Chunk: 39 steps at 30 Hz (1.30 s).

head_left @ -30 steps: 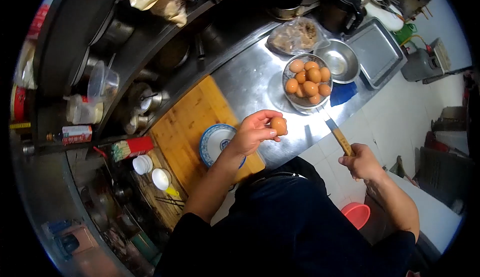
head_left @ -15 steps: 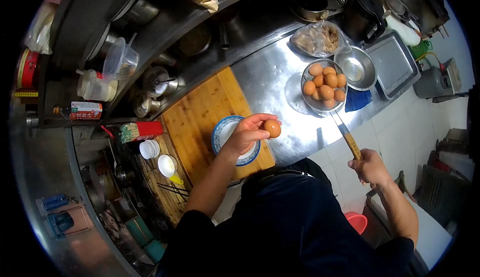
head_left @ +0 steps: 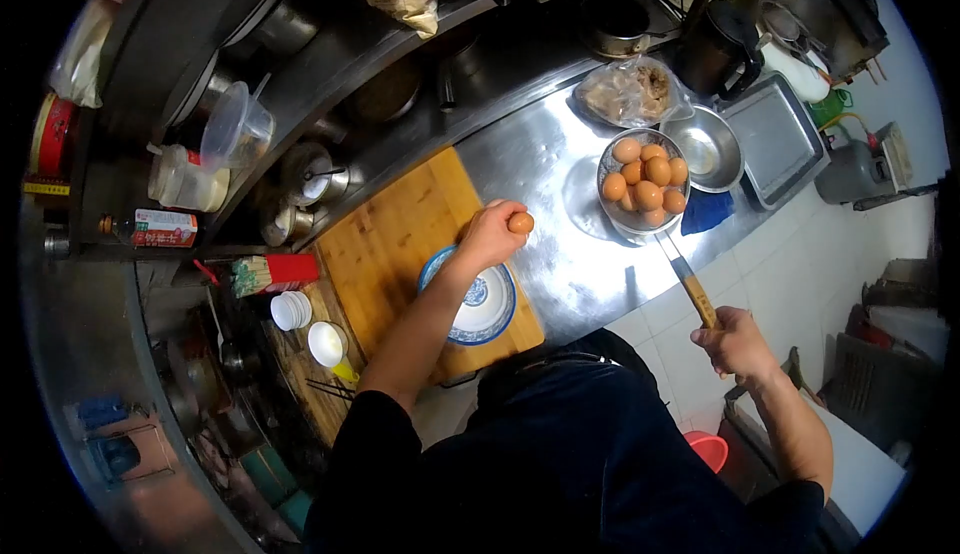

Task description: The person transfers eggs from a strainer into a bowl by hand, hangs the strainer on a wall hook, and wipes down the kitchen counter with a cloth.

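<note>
My left hand (head_left: 492, 234) is closed around a brown egg (head_left: 520, 223), just above the far right side of a blue-and-white bowl (head_left: 490, 304). The bowl rests on a wooden cutting board (head_left: 400, 219) and my forearm hides part of it. In my right hand (head_left: 737, 342) is the wooden handle of a mesh strainer (head_left: 694, 289), with my fingers wrapped round its end. Several brown eggs (head_left: 648, 196) fill the strainer, which is over the steel counter (head_left: 545, 169).
Beyond the strainer are a metal bowl (head_left: 716, 149), a steel tray (head_left: 778, 144), a blue cloth (head_left: 706, 212) and a clear plastic bag (head_left: 630, 92). White cups (head_left: 291, 310) and a red box of sticks (head_left: 290, 272) stand left of the board. A shelf (head_left: 340, 144) runs along the back.
My left hand has moved up and left with the egg, uncovering more of the bowl. The right hand keeps its grip on the strainer, nearly unmoved.
</note>
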{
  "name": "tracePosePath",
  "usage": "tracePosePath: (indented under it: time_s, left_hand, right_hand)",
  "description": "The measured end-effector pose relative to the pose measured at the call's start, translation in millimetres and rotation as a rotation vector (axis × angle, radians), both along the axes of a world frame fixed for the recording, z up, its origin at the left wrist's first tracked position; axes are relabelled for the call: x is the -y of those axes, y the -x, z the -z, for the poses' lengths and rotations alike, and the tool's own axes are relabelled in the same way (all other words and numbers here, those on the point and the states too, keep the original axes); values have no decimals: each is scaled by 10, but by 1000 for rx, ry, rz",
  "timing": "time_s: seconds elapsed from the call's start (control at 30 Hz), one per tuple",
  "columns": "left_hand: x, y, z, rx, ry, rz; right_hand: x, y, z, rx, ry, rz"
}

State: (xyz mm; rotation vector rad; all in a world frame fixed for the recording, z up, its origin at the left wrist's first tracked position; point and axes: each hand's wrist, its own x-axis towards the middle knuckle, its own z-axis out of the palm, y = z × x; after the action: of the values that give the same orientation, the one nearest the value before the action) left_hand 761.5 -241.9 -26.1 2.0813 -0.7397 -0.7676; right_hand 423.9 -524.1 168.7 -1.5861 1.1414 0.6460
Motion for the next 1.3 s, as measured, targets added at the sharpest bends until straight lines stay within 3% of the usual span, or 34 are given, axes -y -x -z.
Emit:
tracePosePath:
  time_s: [0.03,0.13,0.53,0.7,0.87,1.07,1.3]
  left_hand:
    - [59,-24,-9,216,-85,53]
    - [171,-102,272,367,-175,44]
    - [249,-142,421,486,-459,340]
    - [514,31,-57,562,-296,228]
    - [1248,515,-602,613,118,297]
    - [1916,934,-797,506,-60,220]
    - [2046,939,-553,528,-62,179]
  right_hand:
    - [-6,3,-4,-2,4,7]
    - [-27,17,-11,0,-14,45]
    - [-29,17,7,-24,-4,96]
    - [-29,-58,-126,-53,-24,81]
    - [-17,-19,-71,-48,-24,69]
    - [-44,36,31,11,-49,98]
    - [-43,81,145,29,-68,82]
